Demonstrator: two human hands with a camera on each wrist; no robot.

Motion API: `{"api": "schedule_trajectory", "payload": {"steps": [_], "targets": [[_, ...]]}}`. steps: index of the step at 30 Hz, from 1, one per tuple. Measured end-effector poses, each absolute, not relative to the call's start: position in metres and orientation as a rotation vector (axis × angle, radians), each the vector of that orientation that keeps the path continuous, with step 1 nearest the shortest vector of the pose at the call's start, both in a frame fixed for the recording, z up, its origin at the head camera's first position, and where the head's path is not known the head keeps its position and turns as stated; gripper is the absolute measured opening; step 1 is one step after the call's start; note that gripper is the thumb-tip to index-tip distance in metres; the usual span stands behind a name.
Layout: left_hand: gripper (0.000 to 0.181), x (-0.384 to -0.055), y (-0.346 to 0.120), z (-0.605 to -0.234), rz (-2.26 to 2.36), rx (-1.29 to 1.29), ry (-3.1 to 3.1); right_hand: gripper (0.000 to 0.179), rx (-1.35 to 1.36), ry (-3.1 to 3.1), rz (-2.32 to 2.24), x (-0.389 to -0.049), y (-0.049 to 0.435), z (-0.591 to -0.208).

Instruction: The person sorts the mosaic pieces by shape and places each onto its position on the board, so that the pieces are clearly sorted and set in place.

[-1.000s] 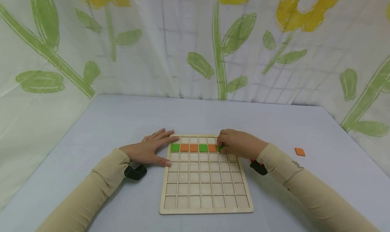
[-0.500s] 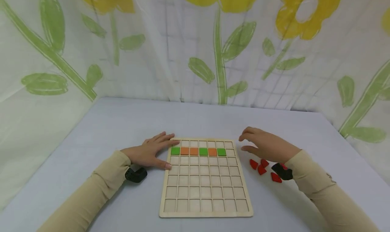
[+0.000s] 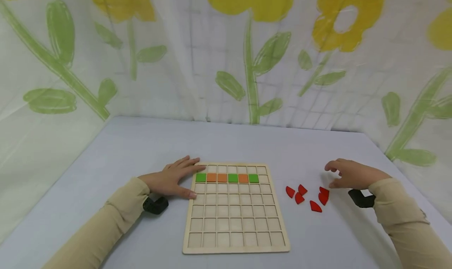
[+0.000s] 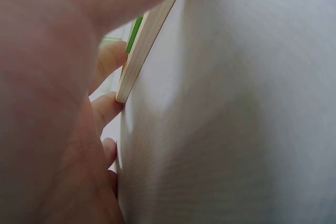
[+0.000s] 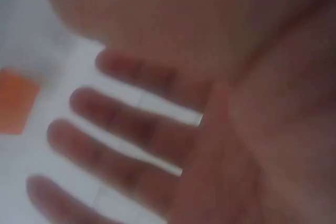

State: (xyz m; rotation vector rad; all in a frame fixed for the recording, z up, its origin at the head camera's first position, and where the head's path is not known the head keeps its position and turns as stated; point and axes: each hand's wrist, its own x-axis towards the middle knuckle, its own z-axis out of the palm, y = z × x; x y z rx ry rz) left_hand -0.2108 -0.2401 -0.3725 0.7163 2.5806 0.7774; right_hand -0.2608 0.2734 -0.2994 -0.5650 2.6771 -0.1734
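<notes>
A wooden grid board (image 3: 233,248) lies flat on the table, with green tiles (image 3: 201,177) and orange tiles (image 3: 222,177) filling much of its second row. My left hand (image 3: 173,179) rests at the board's upper left corner, fingers spread, thumb on the left edge. In the left wrist view, fingertips (image 4: 109,109) touch the board's side (image 4: 144,48). Over the table at the right, my right hand (image 3: 354,174) holds nothing, its fingers loosely bent. An orange tile (image 5: 17,102) lies near its fingers in the right wrist view; in the head view the hand hides it.
Several red quarter-round pieces (image 3: 299,198) are scattered between the board and my right hand. Behind the white table (image 3: 152,143) hangs a pale curtain (image 3: 169,92) printed with flowers. Each wrist carries a black camera (image 3: 155,205).
My right hand let go of a green tile in the second row and moved right, away from the board. Red pieces formerly covered by that arm are now visible. The left hand stayed in place.
</notes>
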Motion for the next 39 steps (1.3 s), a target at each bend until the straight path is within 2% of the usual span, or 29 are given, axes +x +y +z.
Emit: {"api": "schedule_trajectory", "payload": {"steps": [9, 17, 35, 39], "targets": [[0.086, -0.208, -0.241, -0.371, 0.798, 0.719, 2.578, 0.036, -0.416, 2.665, -0.103, -0.267, 0.296, -0.301], [0.085, -0.209, -0.241, -0.370, 0.789, 0.737, 2.574, 0.032, -0.316, 2.662, -0.196, -0.269, 0.305, -0.318], [0.085, -0.206, -0.242, -0.374, 0.779, 0.725, 2.575, 0.017, -0.543, 2.682, -0.227, -0.274, 0.298, -0.326], [0.085, -0.209, -0.241, -0.373, 0.765, 0.732, 2.586, 0.018, -0.631, 2.727, -0.297, -0.274, 0.292, -0.319]]}}
